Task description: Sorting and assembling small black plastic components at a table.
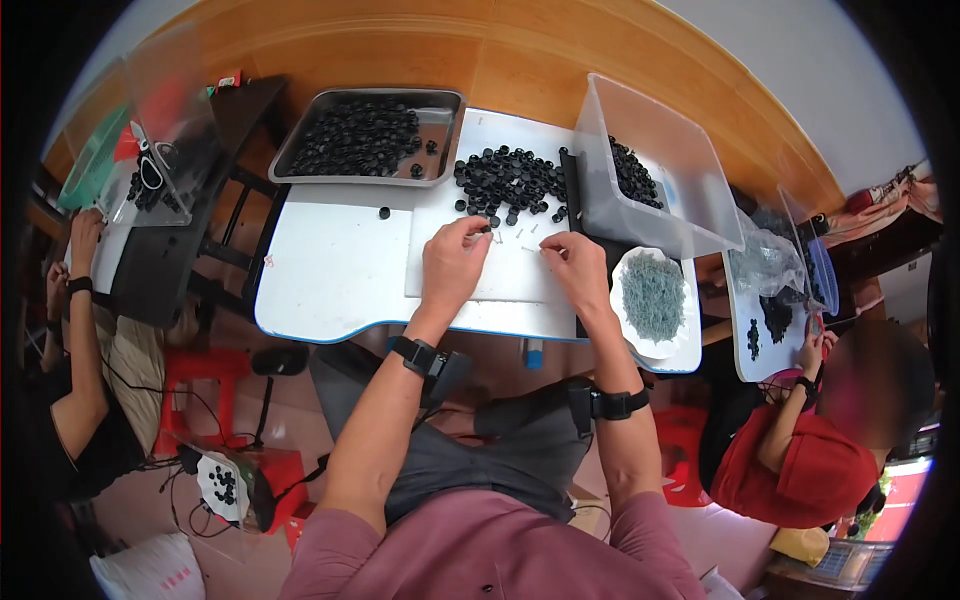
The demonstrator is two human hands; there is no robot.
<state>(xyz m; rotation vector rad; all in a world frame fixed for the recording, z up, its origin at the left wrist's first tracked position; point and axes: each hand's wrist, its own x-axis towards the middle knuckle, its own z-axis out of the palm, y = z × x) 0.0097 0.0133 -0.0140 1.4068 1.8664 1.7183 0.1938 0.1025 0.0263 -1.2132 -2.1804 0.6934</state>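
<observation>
My left hand (455, 264) is closed in a pinch around a small black cap (486, 229) over the white work board (440, 284). To its right, my right hand (578, 268) has its thumb and forefinger pressed together; whatever is between them is too small to make out. A few thin pale pieces (533, 228) lie on the board between and just beyond my hands. Farther back spreads a loose pile of black caps (512, 180). Beside my right hand, a white scalloped dish (672, 348) holds a heap of thin grey-green pieces (652, 295).
A metal tray (440, 178) of black caps stands back left, with a single cap (384, 213) in front of it. A clear plastic bin (640, 222) with more caps stands back right. Other people work at side tables: one person's hand (86, 228) left, a red sleeve (825, 470) right.
</observation>
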